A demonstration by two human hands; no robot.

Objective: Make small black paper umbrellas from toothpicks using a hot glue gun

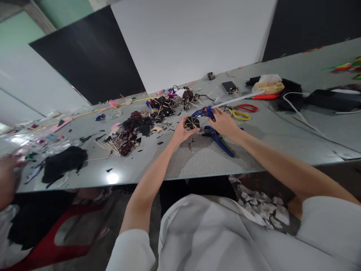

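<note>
My left hand (182, 131) is closed around a small black round piece (192, 122) with thin wooden sticks fanning out across it. My right hand (222, 121) grips a blue hot glue gun (203, 111), its tip pointing at the black piece. A long white glue stick (239, 98) juts from the back of the gun. Just below my right hand lies a dark blue hand tool, like pliers or cutters (218, 141), on the table. Whether the gun's tip touches the black piece is too small to tell.
Dark brown pieces and wooden sticks (121, 141) are heaped to the left. Scissors with red and yellow handles (241, 113) lie right, near a tissue pack (267, 86) and a white cable (301, 113). Another person's arm (7, 177) shows at far left, near black cloth (63, 162).
</note>
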